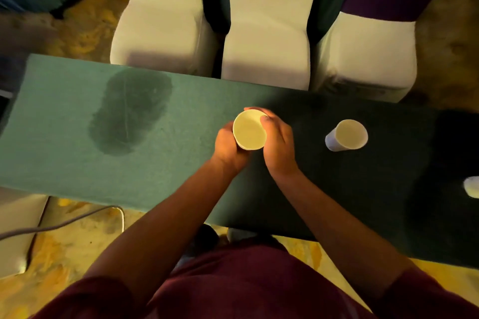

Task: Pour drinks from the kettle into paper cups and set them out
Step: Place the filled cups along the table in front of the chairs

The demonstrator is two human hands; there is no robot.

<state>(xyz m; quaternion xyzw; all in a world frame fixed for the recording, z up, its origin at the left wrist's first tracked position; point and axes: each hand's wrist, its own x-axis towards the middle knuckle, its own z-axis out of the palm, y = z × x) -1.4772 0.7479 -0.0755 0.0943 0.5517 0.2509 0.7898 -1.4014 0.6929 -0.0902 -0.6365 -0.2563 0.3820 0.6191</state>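
A white paper cup (249,132) is held over the middle of the green-covered table (64,158), its open mouth facing up toward me. My left hand (228,146) wraps its lower side and my right hand (278,142) clasps its right side, thumb on the rim. Its inside looks pale; I cannot tell whether it holds liquid. A second paper cup (347,135) stands on the table to the right, apart from my hands. No kettle is in view.
A large dark wet patch (129,114) marks the cloth at the left. Three white-covered chairs with purple bands (267,41) line the far edge. A pale object (472,186) pokes in at the right edge. A grey cable (77,220) runs across the floor.
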